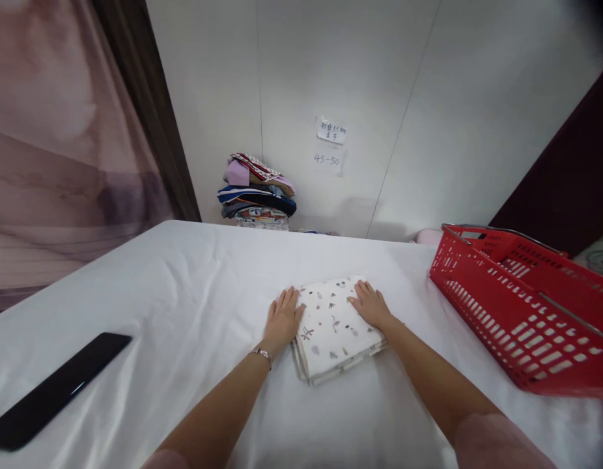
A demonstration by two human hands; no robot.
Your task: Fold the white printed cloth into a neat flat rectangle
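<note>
A folded white cloth (336,320) with a small plant-like print lies on the white-covered table (184,293), its layers stacked at the near edge. My left hand (283,318) rests flat along the cloth's left side, fingers stretched away from me and the thumb touching the cloth. On the cloth's upper right lies my right hand (371,304), open with fingers spread. Neither hand grips anything. The fabric under my palms is hidden.
To the right stands a red plastic basket (519,306) with metal handles. A black flat device (57,391) lies at the left. Beyond the table's far edge is a pile of folded fabrics (257,189). Paper labels (331,159) are stuck on the wall; a pinkish curtain (62,143) hangs left.
</note>
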